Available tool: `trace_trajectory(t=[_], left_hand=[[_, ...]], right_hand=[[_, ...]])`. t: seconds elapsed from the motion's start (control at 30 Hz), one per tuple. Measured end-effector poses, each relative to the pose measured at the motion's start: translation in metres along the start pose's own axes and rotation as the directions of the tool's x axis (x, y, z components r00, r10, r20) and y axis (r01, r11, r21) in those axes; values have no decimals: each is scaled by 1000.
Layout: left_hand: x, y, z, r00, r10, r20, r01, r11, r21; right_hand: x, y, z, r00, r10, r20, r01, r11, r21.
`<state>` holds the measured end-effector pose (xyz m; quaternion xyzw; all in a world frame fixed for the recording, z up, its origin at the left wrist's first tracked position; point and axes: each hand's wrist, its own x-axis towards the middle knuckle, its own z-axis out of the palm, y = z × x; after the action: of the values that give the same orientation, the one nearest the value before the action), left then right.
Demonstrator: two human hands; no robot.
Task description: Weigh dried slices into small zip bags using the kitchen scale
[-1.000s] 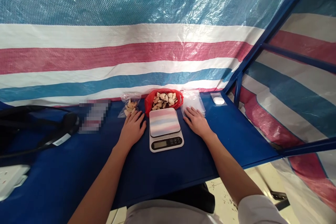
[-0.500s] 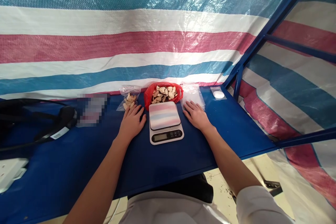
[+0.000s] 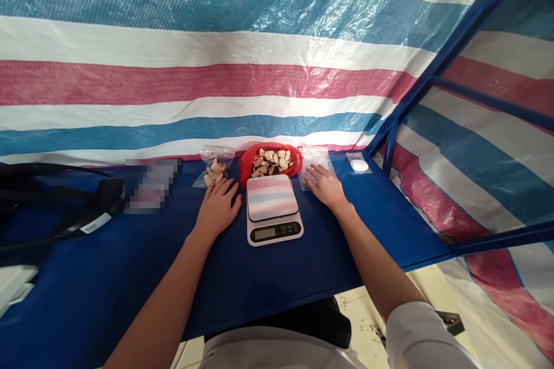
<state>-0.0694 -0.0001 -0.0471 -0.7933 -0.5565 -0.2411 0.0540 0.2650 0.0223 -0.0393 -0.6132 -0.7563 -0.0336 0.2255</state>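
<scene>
A white kitchen scale (image 3: 273, 207) stands between my hands, its display blank and its plate bare, reflecting the striped sheet. My left hand (image 3: 217, 204) lies flat left of it, fingers apart. Its fingertips meet the near edge of a clear bag (image 3: 215, 169) with pale dried slices in it. Behind the scale sits an open red plastic bag (image 3: 247, 162) full of similar dried slices (image 3: 271, 160). My right hand (image 3: 325, 185) rests with outstretched fingers on a stack of clear plastic bags (image 3: 312, 155); whether it grips any cannot be told.
A small clear bag with a white rounded object (image 3: 359, 165) lies at the right. Toward the left are a black strapped device (image 3: 104, 196), a blurred-out item (image 3: 153, 184) and a white power strip (image 3: 15, 288). Striped sheeting (image 3: 194, 81) hangs behind the blue table (image 3: 277, 277).
My right hand has slid forward, farther over the clear bags. My left hand stays by the bag of slices. The view has tilted up slightly.
</scene>
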Motion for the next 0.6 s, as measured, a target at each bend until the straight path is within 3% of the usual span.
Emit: trace_trajectory(t=[0.17,0.6], left_hand=[[0,3,-3,999,5,38,-6,1000,16],[1,3,-2,999,-12,45,13,1000,-25]], right_hand=[[-1,5,14,1000,6,5,-6,1000,-9],[-5,1,8,997,39,-73,-35,998,52]])
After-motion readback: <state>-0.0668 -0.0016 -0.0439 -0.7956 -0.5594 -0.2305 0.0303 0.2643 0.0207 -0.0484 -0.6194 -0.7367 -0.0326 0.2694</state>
